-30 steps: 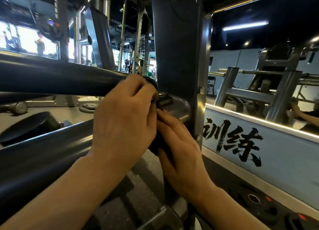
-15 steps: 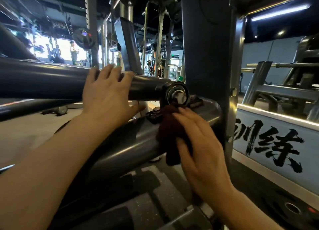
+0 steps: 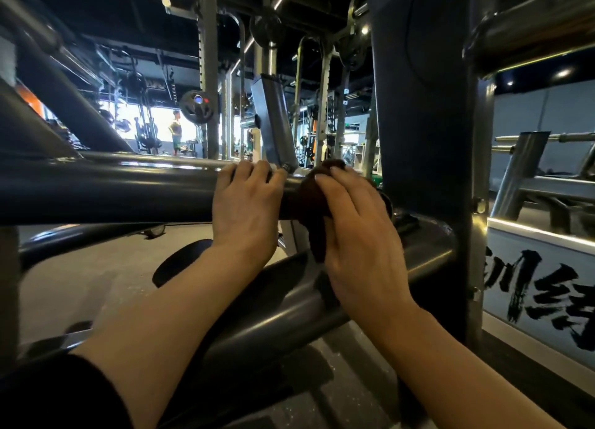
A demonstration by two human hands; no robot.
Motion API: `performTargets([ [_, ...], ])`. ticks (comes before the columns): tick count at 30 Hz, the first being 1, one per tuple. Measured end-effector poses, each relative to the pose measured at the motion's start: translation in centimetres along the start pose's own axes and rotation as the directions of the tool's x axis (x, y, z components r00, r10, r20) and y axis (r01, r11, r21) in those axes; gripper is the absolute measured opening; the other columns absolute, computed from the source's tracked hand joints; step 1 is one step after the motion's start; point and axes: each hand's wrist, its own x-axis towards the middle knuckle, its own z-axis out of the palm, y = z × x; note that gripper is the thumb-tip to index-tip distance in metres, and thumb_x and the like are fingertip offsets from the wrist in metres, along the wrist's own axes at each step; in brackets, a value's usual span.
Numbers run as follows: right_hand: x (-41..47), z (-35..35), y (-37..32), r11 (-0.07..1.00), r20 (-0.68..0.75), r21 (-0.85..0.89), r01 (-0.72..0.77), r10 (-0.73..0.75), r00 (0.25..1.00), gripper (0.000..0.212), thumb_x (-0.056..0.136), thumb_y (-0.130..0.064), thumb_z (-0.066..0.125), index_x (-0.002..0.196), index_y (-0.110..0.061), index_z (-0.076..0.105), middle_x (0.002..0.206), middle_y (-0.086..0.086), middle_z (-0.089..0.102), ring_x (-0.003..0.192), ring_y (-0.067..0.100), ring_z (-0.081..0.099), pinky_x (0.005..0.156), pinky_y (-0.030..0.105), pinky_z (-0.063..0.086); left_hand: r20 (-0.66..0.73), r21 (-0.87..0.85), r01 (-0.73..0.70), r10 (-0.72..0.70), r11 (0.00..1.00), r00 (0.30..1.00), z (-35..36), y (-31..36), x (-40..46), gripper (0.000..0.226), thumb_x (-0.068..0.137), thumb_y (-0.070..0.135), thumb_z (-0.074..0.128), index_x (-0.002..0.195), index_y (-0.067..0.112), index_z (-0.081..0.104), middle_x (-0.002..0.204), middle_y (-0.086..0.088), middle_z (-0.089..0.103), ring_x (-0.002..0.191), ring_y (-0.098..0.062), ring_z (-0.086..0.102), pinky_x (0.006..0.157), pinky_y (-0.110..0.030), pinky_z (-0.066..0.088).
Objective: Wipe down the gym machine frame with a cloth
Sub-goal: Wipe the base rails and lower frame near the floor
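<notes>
Half a second back the cloth (image 3: 314, 209) hung below the bolt end of the horizontal bar (image 3: 112, 192), against the lower slanted tube; now it is up on the bar itself, draped over its right end, and my right hand has climbed with it.

Taking the horizontal bar as the landmark and going left to right: the long left stretch of the bar is bare, dark and glossy. Then comes my left hand (image 3: 246, 203), laid over the top of the bar with its fingers curled over the far side, holding no cloth. I judge it is there to steady me while the other hand works. Just beside it to the right, at the bar's end, my right hand (image 3: 357, 232) lies on the cloth with fingers fairly straight, pressing it flat against the metal so the fabric wraps the curve; a loose tail hangs down beneath the bar. Right of the bar's end stands the thick upright post (image 3: 425, 106), and below the bar the lower slanted tube (image 3: 289, 303) runs toward that post. Beyond the post is a panel with painted characters (image 3: 544, 287).
</notes>
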Motion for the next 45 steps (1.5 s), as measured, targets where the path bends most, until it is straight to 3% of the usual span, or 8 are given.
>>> performTargets([
  [4,4.8,0.3,-0.5,0.978,0.238,-0.206,-0.029,0.079,0.968,0.053,0.088,-0.011,0.063,0.138,-0.01,0.044,0.139,0.013,0.047,0.132,0.028,0.042,0.104,0.037,0.041,0.019,0.008,-0.008,0.008,1.0,1.0,-0.1,0.1,-0.1,0.068,0.085,0.021,0.066,0.145,0.024,0.035,0.144,-0.002,0.04,0.134,-0.025,0.031,0.114,-0.038,0.017],
  [8,7.1,1.8,-0.6,0.92,0.443,-0.393,-0.006,0.195,0.875,0.036,0.094,-0.023,0.052,0.127,-0.012,0.045,0.12,0.01,0.057,0.105,0.028,0.058,0.072,0.036,0.04,-0.016,-0.013,-0.017,0.016,1.0,1.0,0.2,-0.1,0.1,0.066,0.086,0.021,0.066,0.145,0.024,0.037,0.143,0.0,0.042,0.133,-0.024,0.033,0.11,-0.036,0.017],
  [15,9.3,2.2,-0.1,0.99,0.586,-0.121,-0.073,0.13,0.799,0.024,0.096,-0.017,0.044,0.117,-0.015,0.053,0.11,0.006,0.06,0.098,0.025,0.057,0.083,0.038,0.049,0.018,-0.052,-0.013,0.014,0.999,1.0,0.1,-0.8,0.4,0.062,0.047,0.011,0.089,0.106,0.015,0.07,0.1,-0.006,0.07,0.094,-0.031,0.063,0.091,-0.041,0.027],
  [22,12.5,3.7,0.5,0.969,0.711,-0.007,-0.246,0.178,0.68,0.03,0.097,-0.014,0.04,0.119,-0.013,0.061,0.114,0.007,0.06,0.098,0.022,0.054,0.081,0.031,0.04,0.03,-0.034,-0.024,0.025,0.999,0.999,-4.6,-9.1,0.3,0.055,0.085,0.05,0.042,0.114,0.012,0.069,0.118,-0.01,0.069,0.108,-0.028,0.065,0.102,-0.04,0.036],
  [29,12.8,4.1,-2.7,0.954,0.771,0.248,-0.167,-0.09,0.63,0.037,0.098,-0.014,0.04,0.132,-0.018,0.057,0.131,0.002,0.058,0.115,0.019,0.053,0.094,0.028,0.041,0.231,0.085,0.096,-0.114,0.992,0.966,-8.0,-14.7,-1.0,0.057,0.085,0.053,0.053,0.117,0.008,0.067,0.117,-0.014,0.068,0.113,-0.032,0.063,0.102,-0.052,0.038],
  [33,13.9,3.9,0.6,0.99,0.818,-0.048,-0.134,0.116,0.564,0.035,0.103,-0.021,0.031,0.119,-0.009,0.06,0.127,0.011,0.059,0.11,0.024,0.054,0.085,0.03,0.037,0.319,0.127,0.143,-0.177,0.982,0.931,-9.6,-15.1,-1.9,0.086,0.078,0.072,0.032,0.13,0.009,0.058,0.131,-0.01,0.061,0.131,-0.026,0.049,0.113,-0.049,0.026],
  [41,12.7,7.2,-7.7,0.946,0.759,0.323,-0.021,-0.246,0.603,0.048,0.104,-0.041,0.031,0.143,-0.016,0.039,0.152,0.007,0.037,0.142,0.024,0.029,0.115,0.041,0.025,0.431,0.293,0.254,-0.365,0.922,0.826,-9.7,-11.9,-2.0,0.076,0.092,0.053,0.04,0.153,0.013,0.018,0.161,-0.007,0.017,0.15,-0.018,0.005,0.115,-0.057,-0.01],
  [45,12.2,6.1,-2.3,0.982,0.8,0.17,-0.086,-0.086,0.593,0.06,0.1,-0.056,0.025,0.142,-0.016,0.04,0.151,0.01,0.037,0.14,0.027,0.032,0.112,0.046,0.033,0.41,0.34,0.241,-0.374,0.909,0.832,-9.4,-11.1,-1.9,0.102,0.073,0.068,0.004,0.15,0.006,0.026,0.157,-0.015,0.024,0.148,-0.024,0.014,0.114,-0.046,-0.013],
])
